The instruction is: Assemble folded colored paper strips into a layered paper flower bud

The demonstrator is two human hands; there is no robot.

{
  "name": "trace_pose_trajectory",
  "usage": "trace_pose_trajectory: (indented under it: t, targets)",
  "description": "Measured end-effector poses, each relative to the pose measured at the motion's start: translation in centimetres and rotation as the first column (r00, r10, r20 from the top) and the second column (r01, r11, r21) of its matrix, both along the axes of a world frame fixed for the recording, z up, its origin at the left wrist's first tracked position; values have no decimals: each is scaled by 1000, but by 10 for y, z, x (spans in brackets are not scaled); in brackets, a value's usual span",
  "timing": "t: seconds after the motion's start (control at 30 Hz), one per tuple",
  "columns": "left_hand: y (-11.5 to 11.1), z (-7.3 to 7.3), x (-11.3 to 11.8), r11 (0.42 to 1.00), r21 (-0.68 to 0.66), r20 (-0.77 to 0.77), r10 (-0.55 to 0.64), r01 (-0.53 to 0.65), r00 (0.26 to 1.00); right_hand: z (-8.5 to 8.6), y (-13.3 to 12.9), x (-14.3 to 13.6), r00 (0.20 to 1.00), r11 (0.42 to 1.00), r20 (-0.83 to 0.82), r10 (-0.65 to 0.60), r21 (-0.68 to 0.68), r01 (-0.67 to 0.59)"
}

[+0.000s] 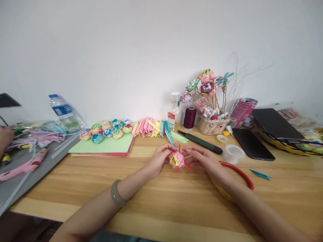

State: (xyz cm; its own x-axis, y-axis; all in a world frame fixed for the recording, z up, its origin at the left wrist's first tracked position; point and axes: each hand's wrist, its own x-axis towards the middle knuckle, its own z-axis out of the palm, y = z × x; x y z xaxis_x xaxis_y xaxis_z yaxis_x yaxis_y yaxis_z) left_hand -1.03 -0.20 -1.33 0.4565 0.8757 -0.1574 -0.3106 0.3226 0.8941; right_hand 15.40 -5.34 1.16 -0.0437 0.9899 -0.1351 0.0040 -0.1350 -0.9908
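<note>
Between the two hands, just above the counter, sits a small paper flower, its folded petals pink outside and yellow within, red pointed strips sticking out beneath. The left hand pinches it from one side, thumb and fingertips together, a green bangle on that forearm; the right hand comes in opposite, fingers bent by the red strips, though I can't tell whether they grip. Both forearms reach in low from the near edge. Beside the right forearm lies a red-and-yellow ring, and past the hands a dark green pen-like tool. Behind that, a woven basket holds stemmed paper blooms and short white rolls. Left of it stand a maroon thread spool and a white-lidded clear bottle, its contents unclear to me; on its right, a pink can leans. Farther left, pink and yellow paper strips adjoin green sheets bearing a cluster of little paper flowers. Beyond them, a blue-capped water bottle tilts, and a co-worker's hand shows at the edge.
</note>
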Motion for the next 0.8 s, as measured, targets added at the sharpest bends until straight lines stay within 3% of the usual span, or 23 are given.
trace_pose_trajectory:
  t: [0.37,0.6,0.8]
  targets:
    - [-5,5,3,979,201,-140,0,28,990,-7,-3,-1,970,975,243,5,213,-58]
    - [-8,4,3,905,416,-257,23,90,966,-4,-7,-2,941,964,338,-14,254,-77]
    - [-9,-1,2,853,512,-342,97,99,934,-5,-16,-7,833,886,550,-55,411,-213]
